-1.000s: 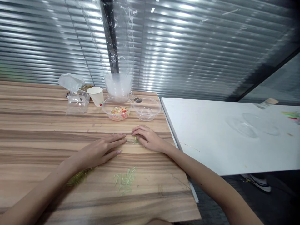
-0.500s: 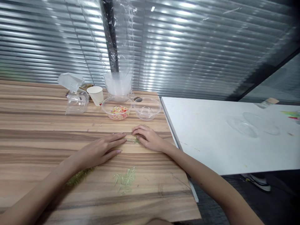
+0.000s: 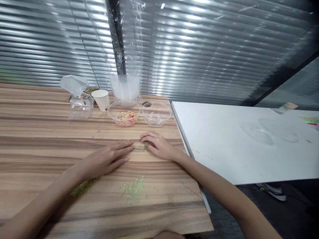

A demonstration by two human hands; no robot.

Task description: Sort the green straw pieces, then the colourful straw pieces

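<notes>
Currently | green bits (image 3: 144, 147) | partly under right hand (image 3: 159, 146) | near left hand (image 3: 111, 156)

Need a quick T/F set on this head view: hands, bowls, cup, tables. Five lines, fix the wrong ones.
1. The right hand is at a small pile of green pieces. True.
2. The coloured bits are in the right bowl. False: they are in the left bowl.
3. The paper cup is to the left of the left bowl. True.
4. The left hand is holding the paper cup. False: it is palm down at the wooden tabletop, apart from the cup.
5. The white table is right of the wooden tabletop. True.
</notes>
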